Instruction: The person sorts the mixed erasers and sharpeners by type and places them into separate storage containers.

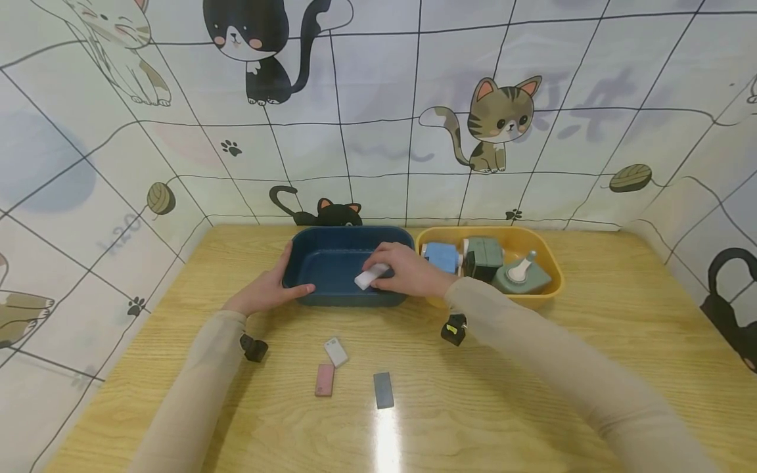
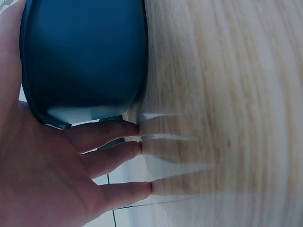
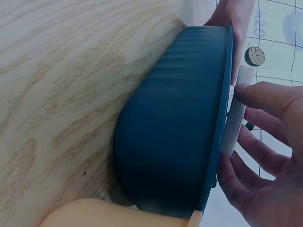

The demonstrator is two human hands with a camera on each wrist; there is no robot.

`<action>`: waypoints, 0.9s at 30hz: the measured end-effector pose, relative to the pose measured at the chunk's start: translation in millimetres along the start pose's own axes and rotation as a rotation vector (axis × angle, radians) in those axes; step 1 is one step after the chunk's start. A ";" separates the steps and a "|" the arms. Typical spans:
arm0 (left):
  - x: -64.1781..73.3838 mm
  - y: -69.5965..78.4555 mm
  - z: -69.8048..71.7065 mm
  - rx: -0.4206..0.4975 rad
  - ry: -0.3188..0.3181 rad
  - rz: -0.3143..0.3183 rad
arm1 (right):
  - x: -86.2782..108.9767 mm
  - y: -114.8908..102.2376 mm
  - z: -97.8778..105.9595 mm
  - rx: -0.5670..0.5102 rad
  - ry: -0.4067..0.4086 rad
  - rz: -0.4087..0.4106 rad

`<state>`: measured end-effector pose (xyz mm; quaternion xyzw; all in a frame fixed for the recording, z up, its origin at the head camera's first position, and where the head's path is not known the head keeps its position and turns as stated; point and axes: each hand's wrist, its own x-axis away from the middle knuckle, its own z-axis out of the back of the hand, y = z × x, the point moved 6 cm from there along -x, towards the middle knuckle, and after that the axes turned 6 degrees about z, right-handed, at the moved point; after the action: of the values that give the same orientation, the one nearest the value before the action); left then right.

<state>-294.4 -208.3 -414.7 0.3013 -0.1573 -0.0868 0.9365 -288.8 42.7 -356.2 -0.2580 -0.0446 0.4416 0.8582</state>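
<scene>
3 slabs lie flat on the bench [image 1: 296, 427], on the near side of the blue bin [image 1: 349, 300]: a grey slab [image 1: 383, 390] nearest, then a pink slab [image 1: 324, 380] and a white slab [image 1: 336, 352] close together, perhaps spread to be easily picked up. At the blue bin's left end, the left hand [image 1: 266, 290] has its fingers wide and straight, likely steadying it. Above the blue bin's opening, toward the right, the right hand [image 1: 408, 270]'s fingers pinch a white bar [image 1: 367, 277], probably for fine control. The yellow bin [image 1: 526, 240] stands just right of the blue bin, presumably within reach.
</scene>
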 end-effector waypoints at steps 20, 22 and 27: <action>-1.2 1.5 -0.6 0.005 -0.004 0.000 | -19.8 8.0 -19.4 -0.042 0.050 -0.056; -1.5 0.7 -0.9 0.005 -0.004 0.001 | -21.7 8.6 -22.2 -0.035 0.058 -0.075; -1.2 -0.2 -0.9 0.011 -0.004 0.010 | -23.6 6.9 -28.7 -0.032 0.072 -0.119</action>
<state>-295.2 -207.7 -415.8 0.3056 -0.1614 -0.0820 0.9348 -299.5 16.1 -380.7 -0.2845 -0.0361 0.3795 0.8796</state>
